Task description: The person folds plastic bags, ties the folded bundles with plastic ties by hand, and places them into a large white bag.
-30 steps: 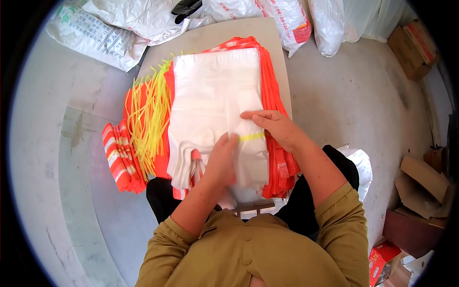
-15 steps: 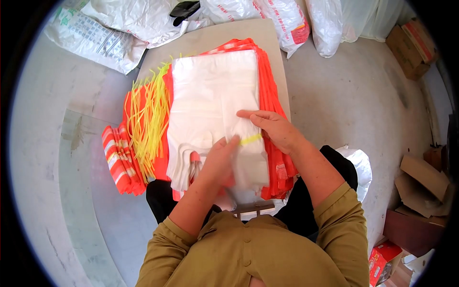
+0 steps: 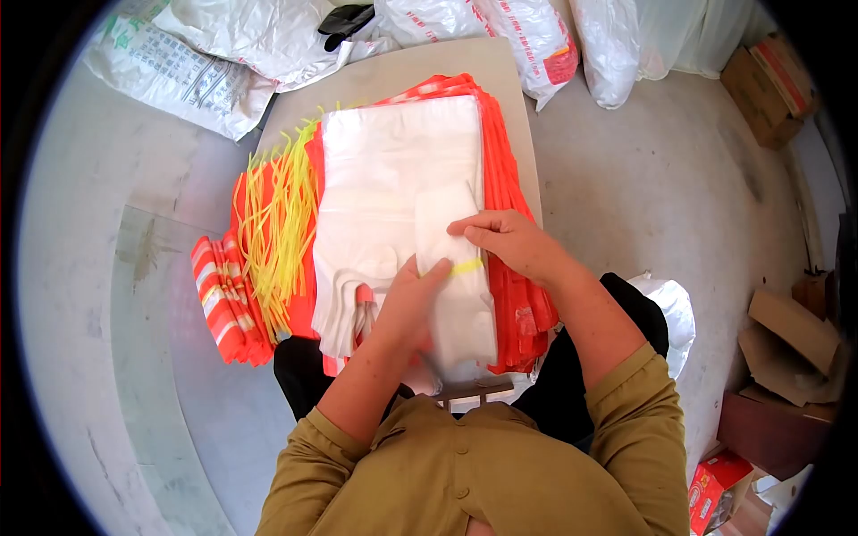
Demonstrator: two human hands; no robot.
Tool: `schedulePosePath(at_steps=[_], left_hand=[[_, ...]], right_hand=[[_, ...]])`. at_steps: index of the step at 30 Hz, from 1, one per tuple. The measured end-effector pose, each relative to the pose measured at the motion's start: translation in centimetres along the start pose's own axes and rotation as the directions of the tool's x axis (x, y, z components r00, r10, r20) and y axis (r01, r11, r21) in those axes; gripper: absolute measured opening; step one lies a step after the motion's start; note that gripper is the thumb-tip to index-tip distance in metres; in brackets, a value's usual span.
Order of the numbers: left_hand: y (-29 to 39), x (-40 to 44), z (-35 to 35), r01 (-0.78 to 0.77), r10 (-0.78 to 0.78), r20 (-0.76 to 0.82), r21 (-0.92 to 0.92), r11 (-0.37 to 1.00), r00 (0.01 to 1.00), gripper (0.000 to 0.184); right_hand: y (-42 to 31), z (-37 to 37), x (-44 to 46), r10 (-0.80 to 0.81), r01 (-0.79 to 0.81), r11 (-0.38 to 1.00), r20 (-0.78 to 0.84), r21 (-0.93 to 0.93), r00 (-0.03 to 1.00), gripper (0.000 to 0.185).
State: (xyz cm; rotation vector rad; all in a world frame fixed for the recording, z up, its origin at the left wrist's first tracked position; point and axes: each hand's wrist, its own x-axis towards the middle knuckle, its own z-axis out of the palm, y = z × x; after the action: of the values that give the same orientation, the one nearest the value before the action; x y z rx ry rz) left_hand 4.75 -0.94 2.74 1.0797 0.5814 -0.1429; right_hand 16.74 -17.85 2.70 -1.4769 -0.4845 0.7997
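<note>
A folded bundle of white plastic bags [image 3: 463,326] lies over the right part of a flat stack of white plastic bags [image 3: 384,161]. A yellow strip [image 3: 466,266] runs across the bundle's middle. My left hand [image 3: 413,295] grips the bundle's left edge, thumb on top beside the strip and its other fingers partly hidden. My right hand [image 3: 509,239] is closed at the bundle's right edge, just above the strip, thumb and forefinger pinched on the plastic. Under the white stack are red plastic bags [image 3: 505,170].
Many loose yellow strips [image 3: 277,214] hang left of the stack, next to a folded red-and-white striped bundle [image 3: 228,299]. Stuffed white sacks [image 3: 179,76] stand behind the table [image 3: 304,94]. Cardboard boxes [image 3: 786,339] are at the right.
The blurred bundle has come to rest, its upper part now showing above the strip. My right hand has shifted slightly down and its fingers have closed on the edge.
</note>
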Motion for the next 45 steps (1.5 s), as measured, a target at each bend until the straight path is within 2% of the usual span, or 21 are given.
schedulePosePath(at_steps=[2,6,9,17,21,30,35,42,45], left_hand=[[0.2,-0.1,0.1,0.048,-0.048,0.013,-0.031,0.998,0.999,0.029],[0.3,-0.4,0.4,0.094,-0.093,0.011,-0.064,0.994,0.996,0.027],[0.1,-0.3,0.3,0.068,-0.068,-0.004,-0.05,0.996,0.998,0.038],[-0.1,-0.3,0.1,0.012,-0.012,-0.038,-0.01,1.0,0.999,0.036],[-0.4,-0.1,-0.5,0.004,-0.004,-0.047,-0.013,1.0,0.999,0.027],[-0.3,0.0,-0.2,-0.019,0.016,-0.065,-0.041,0.999,0.998,0.025],[-0.3,0.1,-0.2,-0.001,-0.003,-0.103,-0.039,0.999,0.995,0.026],[0.0,0.0,-0.3,0.009,-0.014,-0.095,-0.056,0.998,0.995,0.027],[0.5,-0.6,0.2,0.006,-0.007,-0.022,-0.027,1.0,1.0,0.033]], right_hand=[[0.4,0.2,0.3,0.016,-0.013,0.998,-0.062,0.054,0.998,0.032],[0.2,0.2,0.4,0.015,-0.011,0.998,-0.072,0.055,0.997,0.034],[0.4,0.0,0.3,-0.006,0.005,1.0,-0.05,-0.003,0.999,0.038],[-0.3,-0.4,-0.1,-0.016,0.017,0.989,0.01,-0.15,1.0,0.05],[0.1,-0.4,0.1,-0.02,0.022,0.989,0.011,-0.145,1.0,0.05],[-0.3,-0.5,-0.1,0.004,-0.001,0.987,0.021,-0.162,1.0,0.058],[0.4,-0.2,0.2,-0.005,0.004,0.997,-0.003,-0.079,1.0,0.06],[-0.6,-0.5,-0.3,-0.014,0.021,0.986,0.042,-0.164,0.999,0.064],[-0.7,-0.3,-0.4,-0.015,0.02,0.987,0.031,-0.161,0.999,0.066]])
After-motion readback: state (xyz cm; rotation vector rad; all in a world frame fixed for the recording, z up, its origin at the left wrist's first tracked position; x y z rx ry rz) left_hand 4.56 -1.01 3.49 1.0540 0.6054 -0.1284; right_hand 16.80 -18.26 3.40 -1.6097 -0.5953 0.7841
